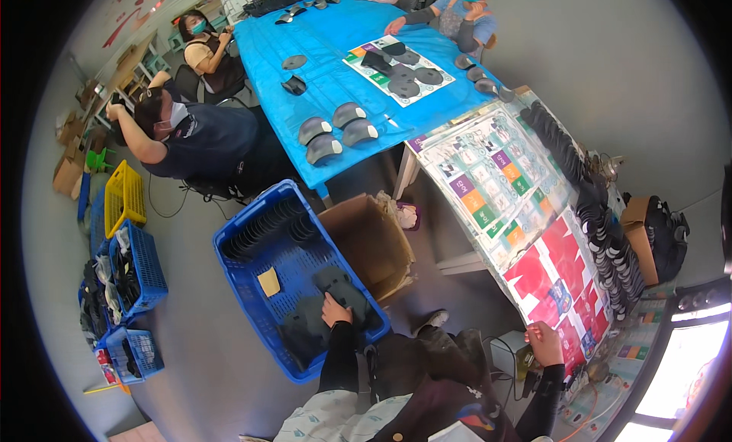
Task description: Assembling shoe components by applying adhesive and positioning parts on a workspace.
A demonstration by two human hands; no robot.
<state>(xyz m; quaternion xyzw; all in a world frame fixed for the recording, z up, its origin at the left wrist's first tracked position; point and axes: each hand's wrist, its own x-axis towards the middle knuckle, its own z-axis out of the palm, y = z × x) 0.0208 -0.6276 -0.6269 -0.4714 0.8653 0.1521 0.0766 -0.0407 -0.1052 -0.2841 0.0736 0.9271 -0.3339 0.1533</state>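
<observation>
My left hand (pixel 336 311) is down in a blue plastic crate (pixel 253 308), its fingers closed on the edge of a dark grey curved piece (pixel 349 290). More flat dark grey pieces (pixel 300 329) lie beneath and beside it. Along the crate's far side stand rows of nested dark curved pieces (pixel 263 230). A small tan card or pad (pixel 268 282) rests on the crate floor. At the near edge of the side table, my right hand (pixel 544 344) hovers by or touches a red and white printed sheet (pixel 560 278); its fingers are loosely bent and apart, with nothing visible in them.
An open cardboard box (pixel 366 240) adjoins the crate. Stacked black curved pieces (pixel 595 213) line the side table's far edge. Several glossy curved pieces (pixel 322 147) sit on a blue-covered table (pixel 263 41). Masked people sit around it. Yellow (pixel 124 198) and blue baskets (pixel 145 266) stand left.
</observation>
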